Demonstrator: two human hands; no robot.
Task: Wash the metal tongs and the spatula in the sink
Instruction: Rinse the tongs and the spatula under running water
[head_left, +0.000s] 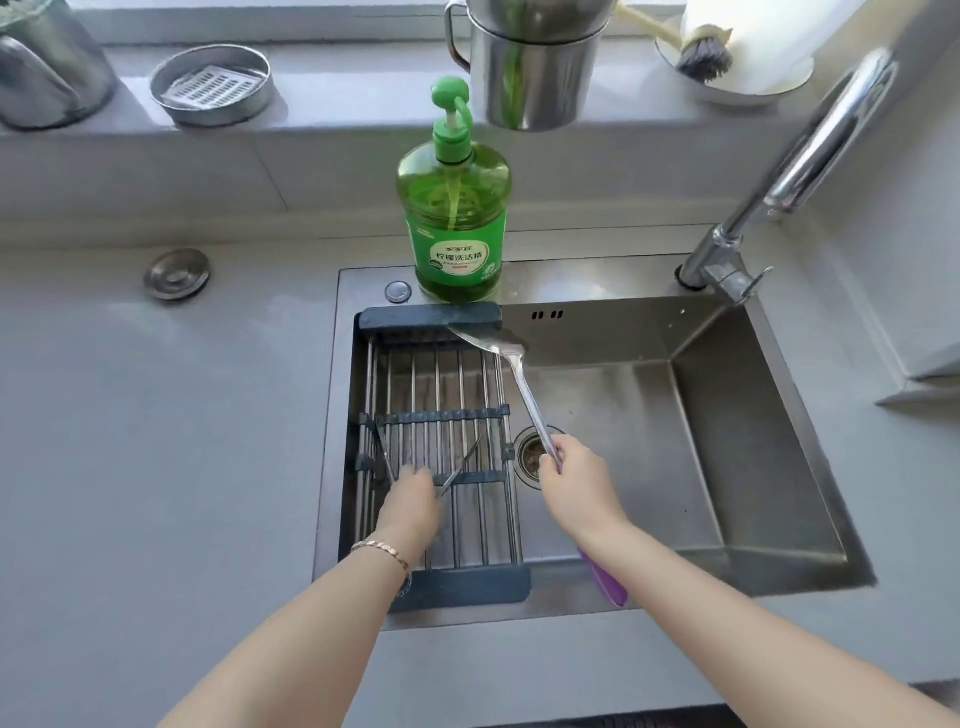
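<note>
My right hand (575, 475) grips the handle end of a metal spatula (511, 374). Its flat blade points away and rests near the far rim of the rack. The metal tongs (460, 467) lie spread open on the drain rack (441, 395) that spans the left part of the steel sink (727, 441). My left hand (413, 501) is down on the tongs' joined end, with fingers closed over it. A bracelet circles that wrist.
A green dish soap bottle (454, 218) stands on the sink's back ledge. The chrome faucet (795, 171) arches over the right side, with no water seen. The drain (530, 452) lies beside the rack. A purple item (602, 577) rests on the front rim. Metal pots stand on the sill.
</note>
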